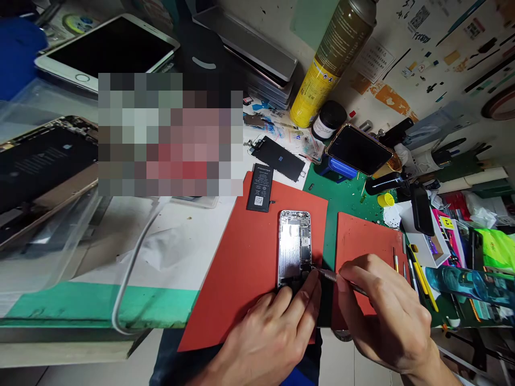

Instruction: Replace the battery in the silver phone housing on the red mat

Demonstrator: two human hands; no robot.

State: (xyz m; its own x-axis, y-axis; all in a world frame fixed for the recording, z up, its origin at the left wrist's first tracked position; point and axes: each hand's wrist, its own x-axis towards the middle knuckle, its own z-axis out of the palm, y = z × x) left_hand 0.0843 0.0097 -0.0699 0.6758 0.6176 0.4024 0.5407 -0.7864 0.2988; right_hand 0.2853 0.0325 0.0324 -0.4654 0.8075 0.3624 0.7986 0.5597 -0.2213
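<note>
Opened phone: thin metal shell with rounded corners, shiny bare bay beside dark circuitry, flat on a smooth red mat.
Left hand: at 6 o'clock, fingers bent over the shell's lower end; cannot tell if they clamp it.
Right hand: at 4 o'clock, pinched shut around a slim ribbed metal tool.
Battery: black, flat, rectangular, 11 o'clock.

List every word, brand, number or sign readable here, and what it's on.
Apple logo: opened device, left.
QR codes: loose battery, wall.
Hazard symbols: yellow spray can.
Too small or blurred: print on the battery, can and jar; wall handwriting.
No word reads with certainty.
</note>
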